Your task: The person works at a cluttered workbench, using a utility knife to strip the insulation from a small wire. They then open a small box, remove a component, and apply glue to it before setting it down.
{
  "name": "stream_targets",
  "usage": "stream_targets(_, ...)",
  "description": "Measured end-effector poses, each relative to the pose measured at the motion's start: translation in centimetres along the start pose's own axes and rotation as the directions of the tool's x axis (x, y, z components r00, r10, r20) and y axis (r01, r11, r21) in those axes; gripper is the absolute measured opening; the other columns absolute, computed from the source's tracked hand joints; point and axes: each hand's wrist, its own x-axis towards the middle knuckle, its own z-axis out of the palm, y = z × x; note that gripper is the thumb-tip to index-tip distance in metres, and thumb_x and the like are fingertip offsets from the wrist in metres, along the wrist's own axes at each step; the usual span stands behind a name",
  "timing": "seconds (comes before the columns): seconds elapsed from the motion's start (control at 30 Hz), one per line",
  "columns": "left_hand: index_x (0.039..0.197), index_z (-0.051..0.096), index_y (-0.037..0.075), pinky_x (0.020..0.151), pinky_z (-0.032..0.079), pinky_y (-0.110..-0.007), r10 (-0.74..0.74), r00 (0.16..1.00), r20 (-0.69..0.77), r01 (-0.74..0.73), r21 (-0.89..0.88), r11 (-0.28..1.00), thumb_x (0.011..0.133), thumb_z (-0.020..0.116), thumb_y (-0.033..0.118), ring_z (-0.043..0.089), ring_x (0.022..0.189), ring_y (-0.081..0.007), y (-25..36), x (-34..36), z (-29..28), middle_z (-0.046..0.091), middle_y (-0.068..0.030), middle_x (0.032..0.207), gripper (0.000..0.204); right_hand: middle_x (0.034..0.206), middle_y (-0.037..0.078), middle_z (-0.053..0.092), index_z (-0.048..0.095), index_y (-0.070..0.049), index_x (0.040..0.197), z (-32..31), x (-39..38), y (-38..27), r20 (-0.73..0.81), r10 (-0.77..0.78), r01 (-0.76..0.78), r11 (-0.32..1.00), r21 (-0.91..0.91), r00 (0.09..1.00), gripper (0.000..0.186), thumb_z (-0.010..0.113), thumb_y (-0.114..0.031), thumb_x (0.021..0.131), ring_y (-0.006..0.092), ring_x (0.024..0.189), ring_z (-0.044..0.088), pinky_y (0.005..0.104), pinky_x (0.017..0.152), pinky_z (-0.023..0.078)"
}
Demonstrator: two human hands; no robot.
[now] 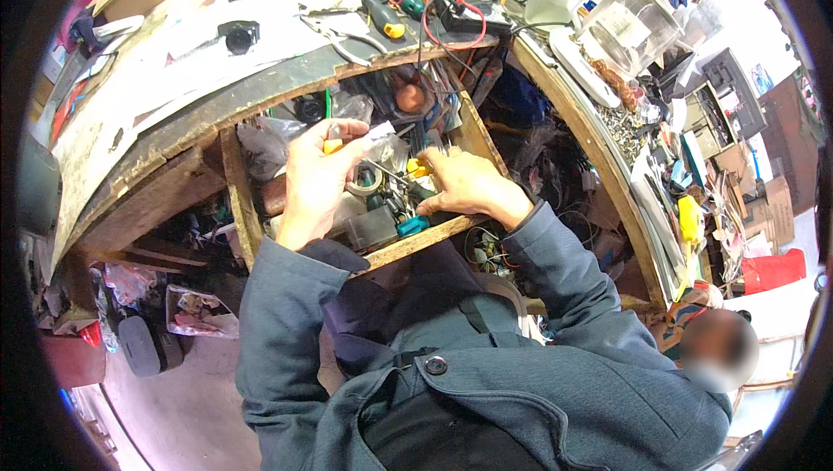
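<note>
Probably I search the drawer point(423, 243): my left hand point(318, 174) pinches a small yellow piece point(331, 147); right hand point(468, 183), fingers half-curled at a yellow handle point(417, 167), hold unclear; next needs gentle lifting.

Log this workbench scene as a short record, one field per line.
Container: open brown wooden drawer, crowded with small parts
Left hand: over the drawer, holding a small yellow object, kind unclear
Right hand: inside the drawer area, fingers at a bright yellow piece; grip unclear
Also in drawer: teal piece, reddish-brown round object
Bench top: black-and-yellow tool handle
</note>
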Motion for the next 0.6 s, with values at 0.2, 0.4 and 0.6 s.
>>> stream_targets(0.2, 0.107, 0.072, 0.003, 0.052, 0.035, -0.018, -0.032, 0.999, -0.013, 0.032, 0.025, 0.999, 0.089, 0.073, 0.0, 0.047, 0.059, -0.0003, -0.1, 0.0, 0.1, 0.062, 0.006, 0.077, 0.018, 0.098, 0.023, 0.071, 0.057, -0.006, 0.123, 0.3, 1.0, -1.5, -0.075, -0.005, 0.005, 1.0, -0.012, 0.997, 0.055, 0.073, -0.032, 0.077, 0.0432, 0.094, 0.07, 0.0521, 0.08, 0.056)
stream_targets(0.4, 0.108, 0.071, 0.003, 0.053, 0.035, -0.019, -0.002, 0.996, -0.088, 0.012, 0.105, 0.994, 0.092, 0.073, 0.005, 0.047, 0.06, -0.0011, 0.4, -0.1, 0.8, 0.062, 0.0058, 0.08, 0.017, 0.081, 0.022, 0.07, 0.062, 0.001, 0.105, 1.8, 0.4, -6.5, -0.217, 0.08, -0.076, 0.997, 0.026, 0.973, 0.033, 0.064, -0.024, 0.083, 0.0391, 0.076, 0.071, 0.0499, 0.068, 0.057)
stream_targets(0.6, 0.108, 0.072, 0.002, 0.053, 0.036, -0.018, 0.062, 0.992, -0.105, -0.052, 0.103, 0.993, 0.092, 0.075, 0.007, 0.047, 0.061, -0.0002, 0.2, -0.1, 0.8, 0.067, 0.0038, 0.084, 0.017, 0.087, 0.024, 0.067, 0.062, 0.004, 0.101, 2.3, -1.4, -9.0, -0.299, -0.093, 0.108, 0.994, 0.033, 0.95, 0.035, 0.068, -0.029, 0.09, 0.0397, 0.075, 0.07, 0.0475, 0.062, 0.057)
